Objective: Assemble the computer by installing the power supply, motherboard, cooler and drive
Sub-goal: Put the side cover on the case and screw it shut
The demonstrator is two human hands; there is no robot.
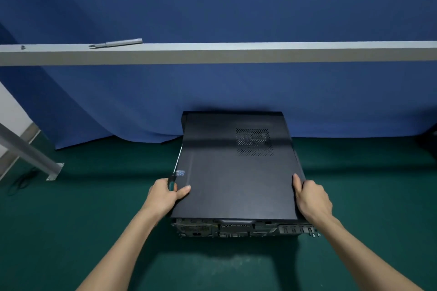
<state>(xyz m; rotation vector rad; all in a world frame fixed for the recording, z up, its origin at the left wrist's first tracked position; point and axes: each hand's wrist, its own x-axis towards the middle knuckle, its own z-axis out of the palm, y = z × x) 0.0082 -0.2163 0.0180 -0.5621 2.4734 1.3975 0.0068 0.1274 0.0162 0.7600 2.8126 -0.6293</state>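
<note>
A black computer case (236, 172) lies flat on the green mat, its rear port panel (243, 228) toward me and its side cover with a vent grille (254, 142) on top. My left hand (165, 192) grips a screwdriver (176, 167) with a dark green handle and rests its thumb on the cover's left edge. At the near right edge of the cover my right hand (312, 196) holds on, thumb on top and fingers down the side. The inside of the case is hidden.
A grey metal beam (236, 53) crosses the view above, with a silver screwdriver (118, 43) and a small bolt (23, 47) lying on it. A blue cloth (212, 6) hangs behind. A slanted metal leg (30, 153) stands at left on the green mat (94, 208).
</note>
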